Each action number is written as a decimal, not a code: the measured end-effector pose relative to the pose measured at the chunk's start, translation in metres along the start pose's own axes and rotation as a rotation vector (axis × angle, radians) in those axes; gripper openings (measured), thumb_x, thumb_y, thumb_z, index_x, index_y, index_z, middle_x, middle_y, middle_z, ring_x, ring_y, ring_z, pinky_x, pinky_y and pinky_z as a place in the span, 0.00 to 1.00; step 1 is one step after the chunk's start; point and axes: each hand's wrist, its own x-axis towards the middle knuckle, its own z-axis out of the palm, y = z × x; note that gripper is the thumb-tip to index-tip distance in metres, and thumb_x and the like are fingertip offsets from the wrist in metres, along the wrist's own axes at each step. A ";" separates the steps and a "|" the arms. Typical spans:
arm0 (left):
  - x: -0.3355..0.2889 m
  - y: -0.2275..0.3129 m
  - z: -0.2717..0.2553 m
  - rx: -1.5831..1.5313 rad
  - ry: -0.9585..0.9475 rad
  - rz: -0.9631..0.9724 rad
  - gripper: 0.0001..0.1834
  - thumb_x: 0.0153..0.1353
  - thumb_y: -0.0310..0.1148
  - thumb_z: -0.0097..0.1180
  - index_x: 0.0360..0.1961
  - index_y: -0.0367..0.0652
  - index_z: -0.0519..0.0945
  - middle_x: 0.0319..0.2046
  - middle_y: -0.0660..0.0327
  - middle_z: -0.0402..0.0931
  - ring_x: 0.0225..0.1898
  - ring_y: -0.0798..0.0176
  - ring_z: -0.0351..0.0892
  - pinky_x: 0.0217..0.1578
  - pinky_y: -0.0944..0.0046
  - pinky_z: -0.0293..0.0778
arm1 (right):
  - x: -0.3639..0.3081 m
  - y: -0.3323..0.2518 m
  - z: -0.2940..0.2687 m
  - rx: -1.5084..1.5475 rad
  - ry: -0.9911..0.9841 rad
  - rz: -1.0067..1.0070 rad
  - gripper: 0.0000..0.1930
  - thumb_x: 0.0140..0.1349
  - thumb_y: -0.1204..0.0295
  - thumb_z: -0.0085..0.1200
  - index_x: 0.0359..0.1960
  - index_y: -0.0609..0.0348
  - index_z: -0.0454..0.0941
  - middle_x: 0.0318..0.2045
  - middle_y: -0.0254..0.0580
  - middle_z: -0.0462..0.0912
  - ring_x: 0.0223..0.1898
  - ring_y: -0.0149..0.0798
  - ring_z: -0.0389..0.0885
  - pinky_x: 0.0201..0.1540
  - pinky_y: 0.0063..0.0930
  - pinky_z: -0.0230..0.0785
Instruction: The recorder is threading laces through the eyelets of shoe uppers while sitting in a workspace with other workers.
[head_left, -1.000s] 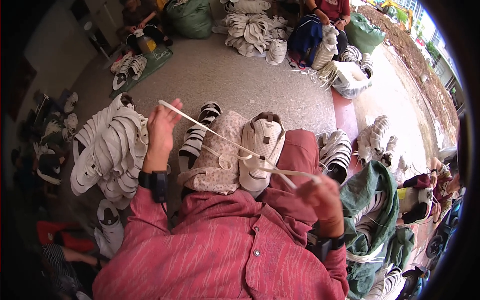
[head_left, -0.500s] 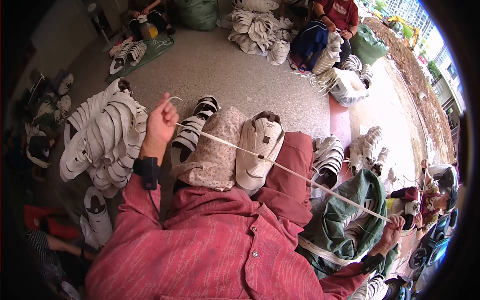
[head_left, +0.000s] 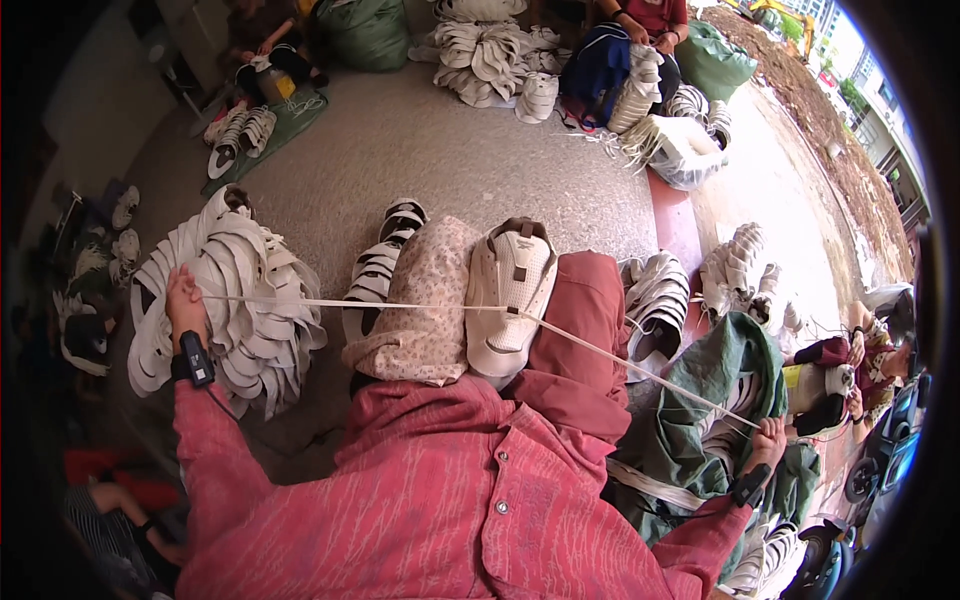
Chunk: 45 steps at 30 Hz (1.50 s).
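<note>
A cream-white shoe upper (head_left: 515, 265) lies between my thighs, its toe pointing toward my body. One long off-white shoelace (head_left: 400, 305) runs across it, through the loop low on its tongue. My left hand (head_left: 184, 302), stretched out to the far left in front of a heap of uppers, is closed on the lace. Out to the right, over a green cloth sack, my right hand (head_left: 767, 441) pinches the lace's other side. Both lengths are pulled straight and meet at the upper.
A big heap of white shoe uppers (head_left: 240, 285) stands left of my knees. A patterned cloth (head_left: 415, 275) covers my left thigh. Nested uppers (head_left: 655, 305) and a green sack (head_left: 735, 370) sit at my right. Across the floor, a person (head_left: 645, 40) handles a stack of uppers.
My left hand has swung outward and lower, lengthening the lace on that side. My right hand has shifted slightly left, still gripping its side.
</note>
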 end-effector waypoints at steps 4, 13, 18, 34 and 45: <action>0.015 0.025 -0.023 0.044 0.020 0.001 0.27 0.63 0.23 0.46 0.64 0.35 0.60 0.52 0.54 0.72 0.38 0.69 0.74 0.22 0.74 0.63 | 0.007 0.029 0.039 -0.040 0.173 0.011 0.14 0.73 0.66 0.34 0.44 0.63 0.70 0.15 0.28 0.60 0.12 0.26 0.52 0.15 0.22 0.48; -0.048 0.046 0.112 0.115 -0.378 -0.099 0.24 0.60 0.27 0.49 0.59 0.41 0.71 0.53 0.68 0.73 0.48 0.71 0.71 0.36 0.75 0.65 | -0.033 0.208 0.242 -1.170 -0.086 -0.306 0.13 0.68 0.66 0.48 0.47 0.58 0.81 0.17 0.19 0.63 0.16 0.18 0.55 0.17 0.16 0.46; -0.219 0.002 0.276 0.541 -0.980 0.014 0.11 0.64 0.32 0.53 0.45 0.43 0.81 0.38 0.63 0.82 0.38 0.71 0.79 0.38 0.71 0.74 | -0.079 0.339 0.303 -1.932 -0.735 -0.699 0.08 0.56 0.77 0.50 0.36 0.54 0.79 0.33 0.45 0.79 0.32 0.48 0.80 0.34 0.39 0.71; -0.373 -0.089 0.367 0.634 -1.497 0.414 0.05 0.57 0.23 0.51 0.35 0.35 0.77 0.34 0.52 0.74 0.39 0.52 0.76 0.41 0.59 0.72 | -0.158 0.412 0.313 -1.910 -0.968 -0.408 0.05 0.60 0.71 0.45 0.30 0.59 0.71 0.27 0.49 0.79 0.26 0.53 0.80 0.27 0.46 0.71; -0.367 -0.094 0.378 0.770 -1.613 0.299 0.08 0.55 0.28 0.51 0.29 0.38 0.82 0.35 0.53 0.72 0.42 0.51 0.74 0.45 0.58 0.70 | -0.157 0.411 0.314 -1.840 -0.985 -0.364 0.08 0.60 0.69 0.47 0.27 0.59 0.73 0.28 0.47 0.76 0.25 0.55 0.77 0.26 0.48 0.68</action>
